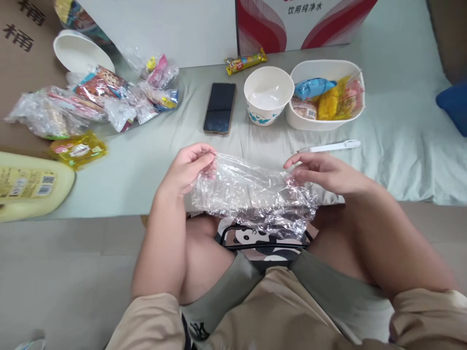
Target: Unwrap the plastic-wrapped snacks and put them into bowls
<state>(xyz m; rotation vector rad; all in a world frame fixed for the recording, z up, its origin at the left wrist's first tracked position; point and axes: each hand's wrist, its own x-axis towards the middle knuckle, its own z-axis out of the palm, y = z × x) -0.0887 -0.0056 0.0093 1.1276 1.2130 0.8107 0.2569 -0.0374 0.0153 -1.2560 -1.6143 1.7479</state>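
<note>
A crumpled clear plastic bag (251,192) hangs between my two hands, above the near edge of the cloth-covered surface and my lap. My left hand (191,167) pinches its upper left corner between thumb and fingers. At the bag's right side is my right hand (323,172), thumb and index finger apart, with the plastic against its fingers; whether it grips the film I cannot tell. Just beyond the right hand lies a white pen-like cutter (333,146). A paper cup (268,95) with blue leaf print stands farther back, beside a white tub (326,122) holding several wrapped snacks.
A dark phone (220,108) lies left of the cup, and a yellow snack stick (247,61) rests behind it. Wrapped snacks (98,97) and a white bowl (82,51) occupy the left. A yellow jug (34,187) lies at the left edge. Boxes (299,24) line the back.
</note>
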